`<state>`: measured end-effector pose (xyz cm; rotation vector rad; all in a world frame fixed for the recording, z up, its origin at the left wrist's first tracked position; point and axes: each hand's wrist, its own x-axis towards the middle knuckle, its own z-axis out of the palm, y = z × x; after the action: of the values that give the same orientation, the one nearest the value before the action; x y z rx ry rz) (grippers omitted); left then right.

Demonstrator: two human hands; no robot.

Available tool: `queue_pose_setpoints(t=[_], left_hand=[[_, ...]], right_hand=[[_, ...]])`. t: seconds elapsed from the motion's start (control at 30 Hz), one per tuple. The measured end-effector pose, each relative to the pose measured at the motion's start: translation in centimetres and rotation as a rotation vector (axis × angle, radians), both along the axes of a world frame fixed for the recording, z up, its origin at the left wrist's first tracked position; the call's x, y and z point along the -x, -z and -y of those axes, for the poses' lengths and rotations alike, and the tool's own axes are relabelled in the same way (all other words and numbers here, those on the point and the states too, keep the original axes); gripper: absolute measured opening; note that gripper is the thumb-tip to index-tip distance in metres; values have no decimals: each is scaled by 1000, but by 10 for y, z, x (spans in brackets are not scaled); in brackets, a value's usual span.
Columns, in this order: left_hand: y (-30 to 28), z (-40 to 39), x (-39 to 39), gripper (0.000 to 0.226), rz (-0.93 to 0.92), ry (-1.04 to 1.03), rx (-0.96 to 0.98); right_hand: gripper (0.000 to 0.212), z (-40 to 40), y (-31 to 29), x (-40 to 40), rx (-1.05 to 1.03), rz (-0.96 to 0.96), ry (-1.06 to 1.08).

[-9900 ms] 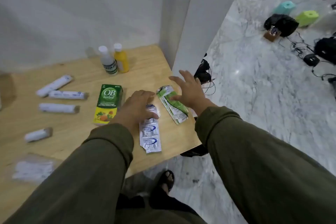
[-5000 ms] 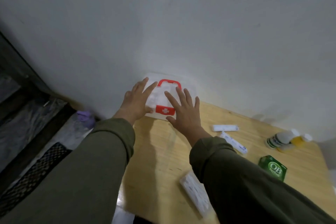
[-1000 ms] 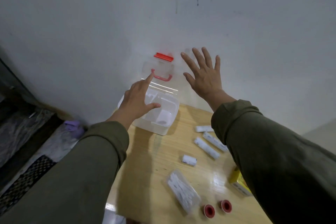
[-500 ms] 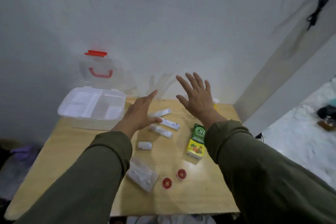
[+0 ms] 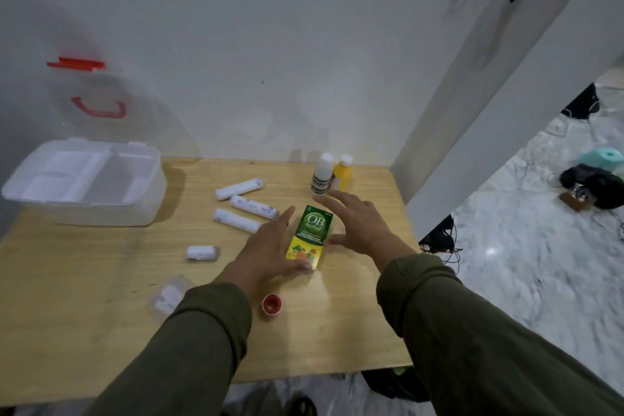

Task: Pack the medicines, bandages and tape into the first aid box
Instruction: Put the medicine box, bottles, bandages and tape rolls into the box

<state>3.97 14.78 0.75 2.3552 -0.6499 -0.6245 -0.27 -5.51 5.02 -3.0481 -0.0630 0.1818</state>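
Two hands are flanking a green and yellow medicine carton [image 5: 309,236] that is lying flat near the middle of the wooden tabletop [image 5: 101,280] in the head view. The left hand [image 5: 266,252] is lying spread at the carton's 9 o'clock, thumb touching its near corner, fingers not closed around it. The right hand [image 5: 361,224] is hovering splayed at the carton's 3 o'clock, gripping nothing.

At 11 o'clock from the carton, three rolled bandages [image 5: 245,206] are lying close together, and a shorter roll [image 5: 202,253] is sitting at 9 o'clock, beyond the left hand. Two small bottles, white [image 5: 321,174] and yellow [image 5: 342,172], are standing side by side at 12 o'clock, just past the right fingertips. A red-cored tape roll [image 5: 271,304] is resting at 6 o'clock beside the left sleeve, which is partly covering a clear packet [image 5: 167,295]. The first aid box [image 5: 87,209] is sitting open at 10 o'clock, well apart, its lid [image 5: 87,88] leaning up against the wall, compartments looking bare.
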Motion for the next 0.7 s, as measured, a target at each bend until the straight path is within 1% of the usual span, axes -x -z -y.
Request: queue_pose_setpoints(t=[0.1,0.33,0.4,0.57,0.7], left_hand=[[1,11,10,127,24,-56,-39],[1,16,17,132,-86,-135,-19],[-1,16,15,130,-109,-129,-38],[-8,19,13,127,-126,-77,-85],[-7,22,13,125,-145,-54,-84]], right_hand=[[90,8,7,-4,-7,-70,-49],[90,11,10,-28,-72,-212,-125],[90,11,11,-31,-94,-247,-113],[97,12,15,-31,-224,-310,-44],[95,19,18,-27,-244,-351,-3]])
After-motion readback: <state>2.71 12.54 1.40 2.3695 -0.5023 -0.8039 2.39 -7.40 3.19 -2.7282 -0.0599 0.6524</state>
